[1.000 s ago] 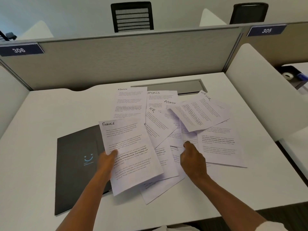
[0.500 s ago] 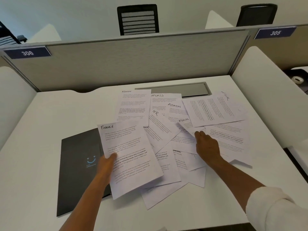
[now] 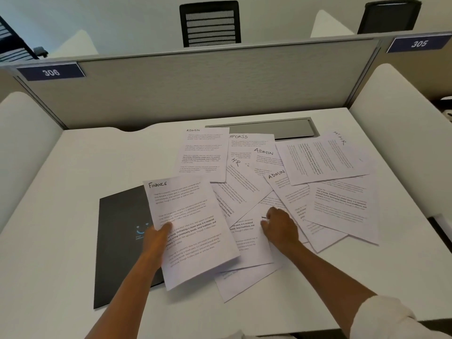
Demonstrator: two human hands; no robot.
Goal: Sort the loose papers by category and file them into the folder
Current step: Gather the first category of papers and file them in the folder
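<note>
The folder is lying on the counter at the left, its right part sitting under the FINANCE sheet. Right of that sheet, loose papers are overlapping one another, spreading back toward the partition.

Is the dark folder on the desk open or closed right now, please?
Closed: the dark folder lies flat with its front cover and smiley logo facing up, partly under the FINANCE sheet that the left hand holds.
</note>
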